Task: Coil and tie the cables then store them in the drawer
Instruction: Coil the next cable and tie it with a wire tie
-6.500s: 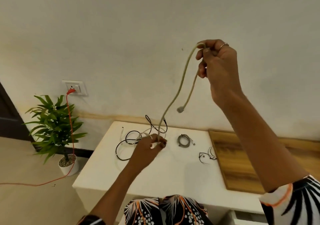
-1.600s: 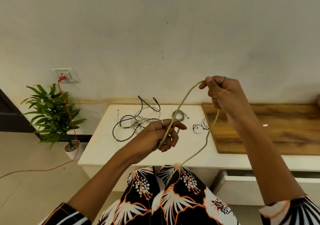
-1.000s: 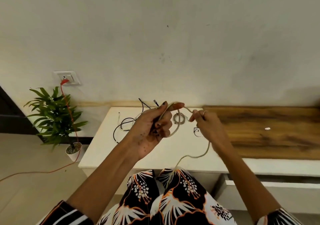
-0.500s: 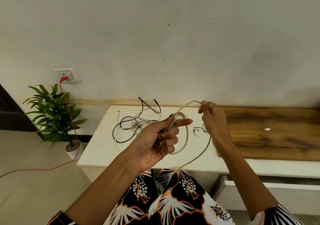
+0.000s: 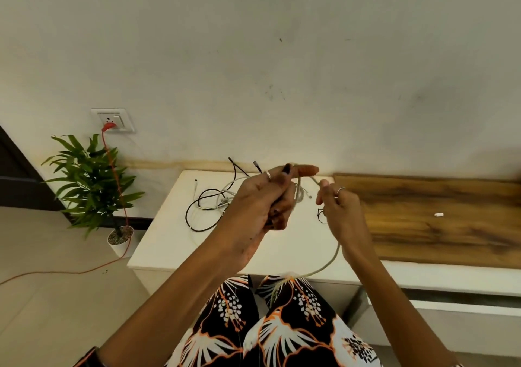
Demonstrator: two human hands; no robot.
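Left hand (image 5: 267, 200) curled round beige cable (image 5: 329, 262) coils, forefinger out straight. Right hand (image 5: 338, 208), just beside, pinches strand feeding onto coil. Slack tail hangs below right hand to lap; snag there could, I'd guess, tug loops loose from left grip.

A plain off-white wall (image 5: 282, 56) fills the far side, lightly scuffed. A white cabinet (image 5: 174, 242) stands against it, a wooden board (image 5: 439, 225) on its right part. Far left — a wall socket (image 5: 114, 120), a potted plant (image 5: 90, 180) on beige floor (image 5: 56, 310).
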